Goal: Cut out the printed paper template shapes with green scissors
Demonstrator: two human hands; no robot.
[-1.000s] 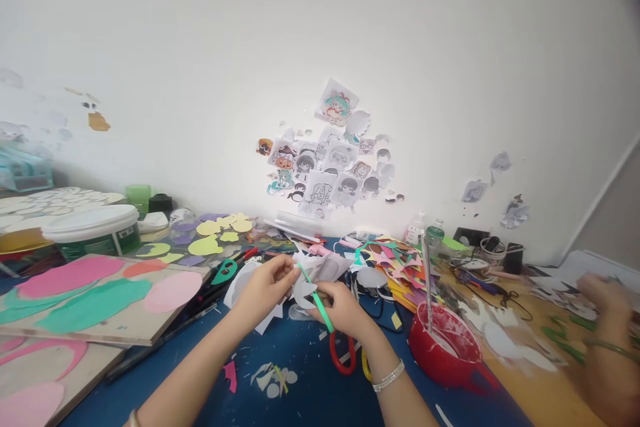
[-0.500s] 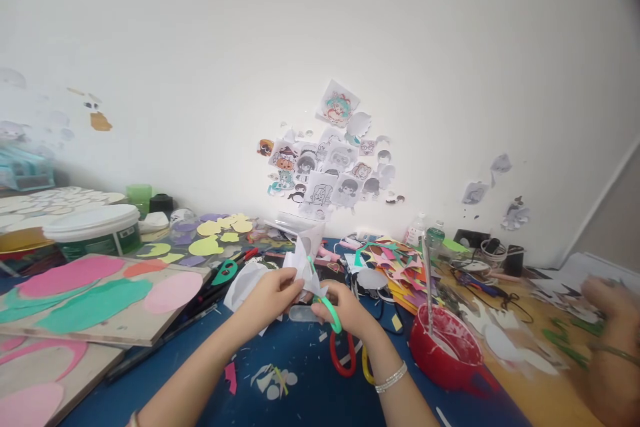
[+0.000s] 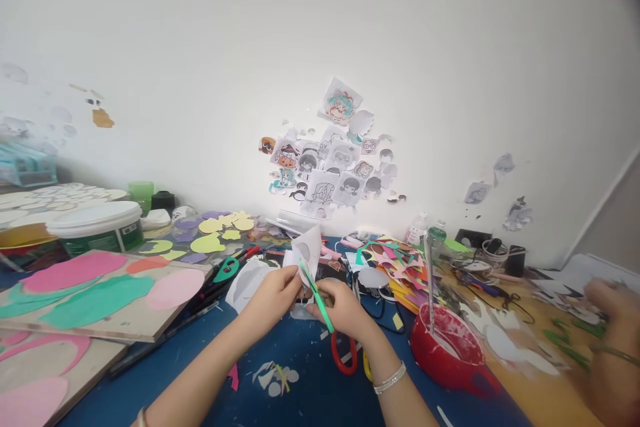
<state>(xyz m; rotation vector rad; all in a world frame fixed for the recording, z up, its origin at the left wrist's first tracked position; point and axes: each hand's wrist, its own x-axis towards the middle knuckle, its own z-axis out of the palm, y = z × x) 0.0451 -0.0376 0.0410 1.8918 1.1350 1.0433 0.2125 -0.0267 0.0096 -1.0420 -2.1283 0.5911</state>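
Observation:
In front of me, my left hand [image 3: 277,290] pinches a small piece of white paper [image 3: 309,245] that stands up above the fingers. My right hand [image 3: 340,307] is closed around green-handled scissors [image 3: 321,303], whose blades point up and left against the paper. Both hands hover close together over the blue table [image 3: 300,387]. Below the right hand lie the red handles [image 3: 344,355] of another pair of scissors, with a yellow handle partly hidden behind my wrist. Another white sheet [image 3: 246,285] lies behind my left hand.
Boards [image 3: 165,320] with coloured cutouts stand at left, near a white-lidded tub [image 3: 95,220]. A red pot [image 3: 445,353] holding a brush is at right, before piled paper scraps [image 3: 400,263]. Another person's hand [image 3: 607,300] is at far right. Paper bits [image 3: 275,377] lie in front.
The white paper has turned in my left hand and shows a flatter face. The scissors have swung so their blades show clearly along the paper. Both hands stay close together.

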